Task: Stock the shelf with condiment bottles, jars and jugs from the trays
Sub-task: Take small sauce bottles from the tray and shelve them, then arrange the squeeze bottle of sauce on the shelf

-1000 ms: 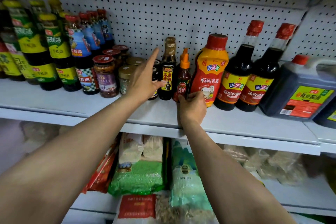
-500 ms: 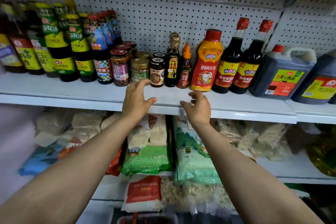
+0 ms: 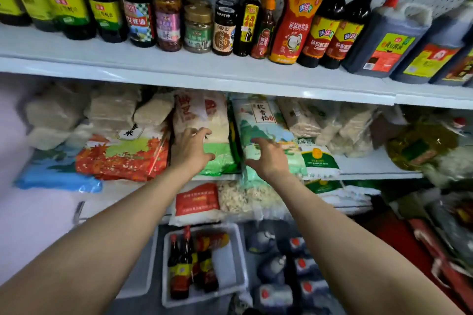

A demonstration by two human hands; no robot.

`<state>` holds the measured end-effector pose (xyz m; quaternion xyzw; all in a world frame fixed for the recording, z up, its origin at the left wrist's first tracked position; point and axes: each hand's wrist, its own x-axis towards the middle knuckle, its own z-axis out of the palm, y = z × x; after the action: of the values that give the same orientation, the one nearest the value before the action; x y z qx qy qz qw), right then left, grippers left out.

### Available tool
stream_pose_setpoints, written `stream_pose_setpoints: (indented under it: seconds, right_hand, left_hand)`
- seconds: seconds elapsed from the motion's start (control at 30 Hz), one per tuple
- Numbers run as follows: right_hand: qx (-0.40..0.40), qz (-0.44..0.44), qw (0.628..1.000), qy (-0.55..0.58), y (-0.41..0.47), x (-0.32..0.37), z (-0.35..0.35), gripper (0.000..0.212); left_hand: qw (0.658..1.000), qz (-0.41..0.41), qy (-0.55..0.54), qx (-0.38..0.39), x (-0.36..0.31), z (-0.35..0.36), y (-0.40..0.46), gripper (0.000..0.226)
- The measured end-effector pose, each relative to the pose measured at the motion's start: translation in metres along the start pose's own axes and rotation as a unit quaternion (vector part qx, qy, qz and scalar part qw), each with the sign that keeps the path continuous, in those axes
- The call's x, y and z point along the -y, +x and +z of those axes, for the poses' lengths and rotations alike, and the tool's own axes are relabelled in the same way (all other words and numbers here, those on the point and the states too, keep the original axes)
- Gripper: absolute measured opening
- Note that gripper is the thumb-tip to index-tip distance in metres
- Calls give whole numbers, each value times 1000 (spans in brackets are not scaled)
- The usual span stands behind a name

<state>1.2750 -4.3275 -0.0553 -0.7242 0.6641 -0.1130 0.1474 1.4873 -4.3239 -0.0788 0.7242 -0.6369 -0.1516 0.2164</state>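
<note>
The top shelf carries a row of condiments: green-labelled dark bottles, jars, a small orange-capped bottle, a red squeeze bottle, two dark sauce bottles and jugs. Below, on the floor, a white tray holds several dark bottles; jugs lie right of it. My left hand and my right hand hang in front of the middle shelf, fingers loosely spread, holding nothing.
The middle shelf is packed with rice and grain bags. More bags lie on a lower shelf. A yellow oil jug sits at the right. Red packages lie at the lower right.
Both hands have left the bottles on the top shelf and dropped to the level of the middle shelf. My view has tilted down, bringing the floor tray into sight.
</note>
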Motion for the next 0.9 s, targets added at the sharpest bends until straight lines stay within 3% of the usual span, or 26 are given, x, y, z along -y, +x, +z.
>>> stream_pose_setpoints:
  seconds: [0.4,0.5,0.73,0.9]
  right_hand:
    - [92,-21,995,11,-11,-15,45,68]
    - [117,-14,993,18,-6,-28,59,66]
    - [210,42,976,41,-3,-81,142,62]
    - [278,86,955,59,-10,-118,226,58]
  left_hand:
    - [996,-64,52,32,29,33,-38,70]
    - [994,-98,15,48,35,52,-39,69]
    - [982,-148,-28,114,72,136,-63,75]
    - [966,-195,-93,139,110,202,-91,63]
